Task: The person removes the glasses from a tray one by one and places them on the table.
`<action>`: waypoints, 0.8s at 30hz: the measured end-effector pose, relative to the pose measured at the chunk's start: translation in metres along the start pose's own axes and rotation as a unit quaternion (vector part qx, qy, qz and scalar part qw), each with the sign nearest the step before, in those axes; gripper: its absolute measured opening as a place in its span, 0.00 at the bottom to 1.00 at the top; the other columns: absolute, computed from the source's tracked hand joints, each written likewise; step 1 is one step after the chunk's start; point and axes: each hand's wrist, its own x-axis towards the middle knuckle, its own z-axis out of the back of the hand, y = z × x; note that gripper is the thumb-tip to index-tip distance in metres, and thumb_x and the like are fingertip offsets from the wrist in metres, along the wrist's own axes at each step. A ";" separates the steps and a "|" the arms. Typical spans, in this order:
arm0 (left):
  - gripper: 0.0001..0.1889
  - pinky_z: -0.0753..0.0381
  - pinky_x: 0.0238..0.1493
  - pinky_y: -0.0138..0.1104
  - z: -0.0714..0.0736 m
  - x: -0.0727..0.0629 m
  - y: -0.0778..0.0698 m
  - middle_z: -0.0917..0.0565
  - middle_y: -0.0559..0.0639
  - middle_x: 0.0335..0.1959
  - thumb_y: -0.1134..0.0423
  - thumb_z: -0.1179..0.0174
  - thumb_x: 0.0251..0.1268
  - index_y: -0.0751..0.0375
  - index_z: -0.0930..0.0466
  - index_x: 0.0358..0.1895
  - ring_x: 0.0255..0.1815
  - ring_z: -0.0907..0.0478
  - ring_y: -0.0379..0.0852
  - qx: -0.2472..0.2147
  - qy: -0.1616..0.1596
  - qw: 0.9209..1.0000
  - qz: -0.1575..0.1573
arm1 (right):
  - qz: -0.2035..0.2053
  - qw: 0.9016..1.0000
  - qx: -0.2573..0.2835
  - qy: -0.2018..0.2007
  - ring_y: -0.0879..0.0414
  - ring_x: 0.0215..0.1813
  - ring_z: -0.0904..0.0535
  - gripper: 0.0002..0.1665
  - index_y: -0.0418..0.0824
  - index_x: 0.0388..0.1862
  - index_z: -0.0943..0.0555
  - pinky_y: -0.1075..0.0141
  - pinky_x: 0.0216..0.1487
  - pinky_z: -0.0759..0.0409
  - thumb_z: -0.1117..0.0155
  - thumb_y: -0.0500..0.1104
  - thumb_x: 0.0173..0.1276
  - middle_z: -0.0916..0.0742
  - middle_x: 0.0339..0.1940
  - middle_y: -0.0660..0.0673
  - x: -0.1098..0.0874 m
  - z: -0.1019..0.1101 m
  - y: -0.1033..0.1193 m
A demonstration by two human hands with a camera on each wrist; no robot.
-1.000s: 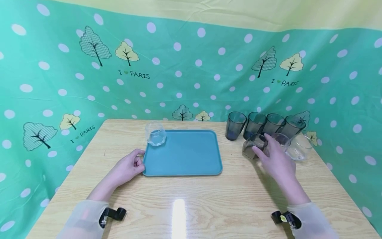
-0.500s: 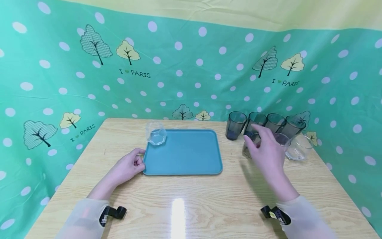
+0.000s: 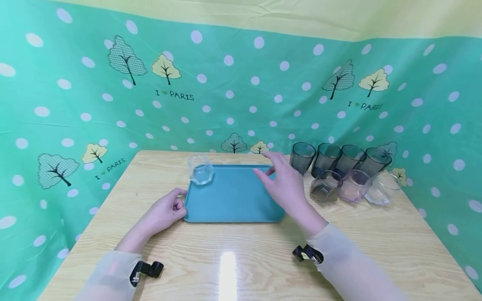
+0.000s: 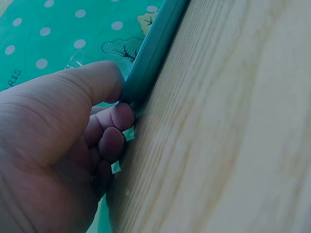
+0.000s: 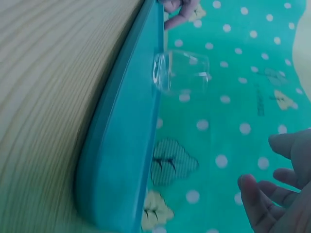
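Observation:
My left hand [image 3: 164, 212] holds the left edge of a blue rectangular tray [image 3: 235, 200], its thumb at the near corner and several fingers curled. In the left wrist view, the thumb of that left hand [image 4: 58, 121] touches the tray's rim [image 4: 150, 53]; its index finger is mostly hidden. A clear faceted glass [image 3: 201, 170] stands upright in the tray's far left corner. My right hand [image 3: 285, 184] hovers over the tray's right side with thumb and fingers apart, holding nothing. It hides the tray's far right corner.
Right of the tray, several tall dark glasses [image 3: 302, 158] stand in a back row. In front are a brownish faceted glass [image 3: 326, 187], a pinkish glass [image 3: 355, 187] and a clear glass [image 3: 380, 191]. A green dotted curtain [image 3: 241, 104] hangs behind the wooden table [image 3: 188, 259].
My right hand has moved left from the brownish glass to above the tray's right side, leaving that glass standing in place. My left hand has stayed at the tray's left edge.

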 end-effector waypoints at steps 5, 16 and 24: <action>0.32 0.25 0.50 0.38 -0.001 0.001 0.000 0.23 0.45 0.29 0.71 0.35 0.67 0.72 0.29 0.75 0.31 0.25 0.42 0.001 -0.002 1.000 -0.003 | 0.004 0.999 0.023 0.035 0.55 0.51 0.13 0.36 0.51 0.80 0.24 0.56 0.34 0.20 0.27 0.57 0.79 0.17 0.71 0.48 0.014 -0.023 0.014; 0.31 0.26 0.49 0.38 -0.001 -0.001 -0.002 0.22 0.44 0.28 0.71 0.35 0.67 0.72 0.28 0.73 0.30 0.26 0.42 0.000 -0.003 1.000 0.001 | 0.025 0.989 0.106 0.103 0.49 0.67 0.17 0.42 0.53 0.84 0.28 0.55 0.60 0.16 0.25 0.58 0.77 0.17 0.72 0.52 0.042 -0.063 0.035; 0.30 0.27 0.48 0.38 -0.001 -0.001 -0.003 0.22 0.45 0.28 0.71 0.35 0.67 0.71 0.28 0.73 0.30 0.26 0.42 -0.003 -0.004 1.000 0.007 | 0.004 0.979 0.142 0.148 0.46 0.75 0.23 0.50 0.51 0.88 0.34 0.47 0.70 0.21 0.22 0.57 0.74 0.22 0.80 0.49 0.055 -0.085 0.047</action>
